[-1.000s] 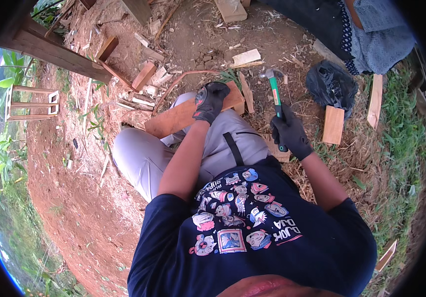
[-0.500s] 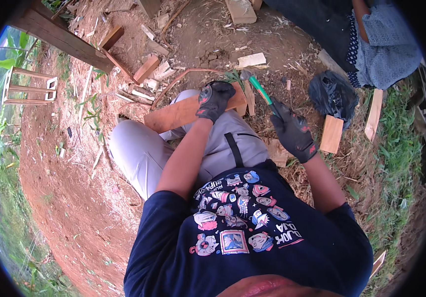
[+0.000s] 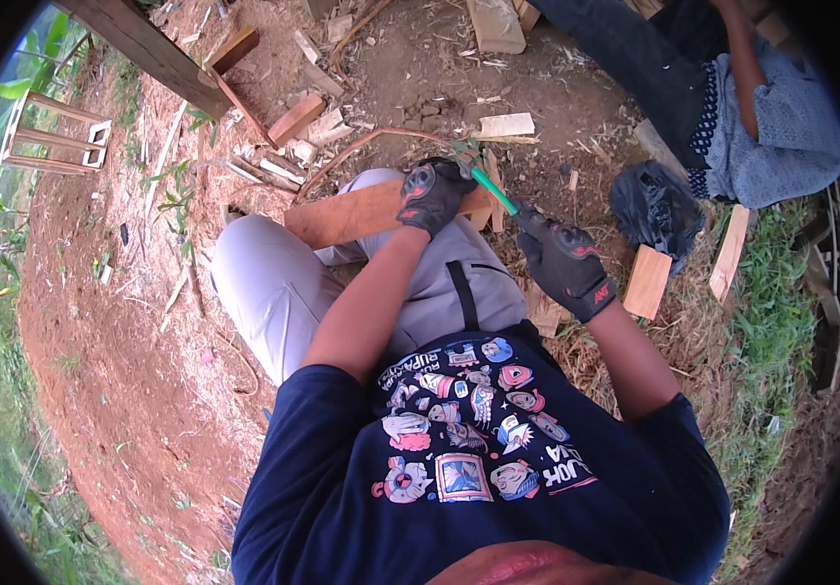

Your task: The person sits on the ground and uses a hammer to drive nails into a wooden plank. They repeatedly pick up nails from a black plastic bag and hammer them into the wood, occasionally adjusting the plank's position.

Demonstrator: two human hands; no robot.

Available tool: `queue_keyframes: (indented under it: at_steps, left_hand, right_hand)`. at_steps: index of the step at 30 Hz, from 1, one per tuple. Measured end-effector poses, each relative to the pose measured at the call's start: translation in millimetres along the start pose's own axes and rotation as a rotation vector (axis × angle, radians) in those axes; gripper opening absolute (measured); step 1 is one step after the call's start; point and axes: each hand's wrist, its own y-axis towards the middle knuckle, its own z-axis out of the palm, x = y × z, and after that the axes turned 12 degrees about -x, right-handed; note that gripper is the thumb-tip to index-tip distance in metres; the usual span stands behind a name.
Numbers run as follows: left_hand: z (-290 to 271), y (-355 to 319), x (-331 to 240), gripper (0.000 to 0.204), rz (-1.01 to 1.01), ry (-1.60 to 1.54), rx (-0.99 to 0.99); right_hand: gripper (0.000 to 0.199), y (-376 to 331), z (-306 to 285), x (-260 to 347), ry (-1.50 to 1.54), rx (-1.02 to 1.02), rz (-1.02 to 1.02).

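Observation:
Across my lap lies a reddish-brown wooden board [image 3: 347, 216], its right end beside a smaller wood piece [image 3: 479, 216]. My left hand [image 3: 428, 193], in a dark glove, is closed in a fist over the board's right part. Its fingertips are hidden, so what it grips cannot be made out. My right hand [image 3: 566, 261], gloved too, is wrapped round the lower end of a hammer [image 3: 494, 190] with a green handle. The hammer's head, a little blurred, is close beside the left fist; whether it touches anything cannot be told.
A black plastic bag [image 3: 656, 207] and a light wood block [image 3: 648, 282] lie to my right. Another person [image 3: 776, 127] sits at the upper right. Offcuts [image 3: 297, 120] and shavings litter the ground ahead. A wooden post [image 3: 152, 54] slants in at upper left, near a small wooden frame [image 3: 54, 136].
The hammer's head has swung down and left to beside my left fist, my right hand moving slightly left with it. My left hand stays on the board.

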Motion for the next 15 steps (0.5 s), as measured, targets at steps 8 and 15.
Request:
queue_keyframes:
  at_steps: [8, 15]
  left_hand:
    - [11.6, -3.5, 13.5, 0.032, 0.008, -0.020, -0.030]
    - [13.7, -2.5, 21.5, 0.030, 0.074, 0.008, -0.026]
  right_hand:
    - [0.045, -0.8, 3.8, 8.1, -0.043, 0.024, 0.055]
    - [0.048, -4.7, -1.3, 25.4, 0.037, -0.181, 0.030]
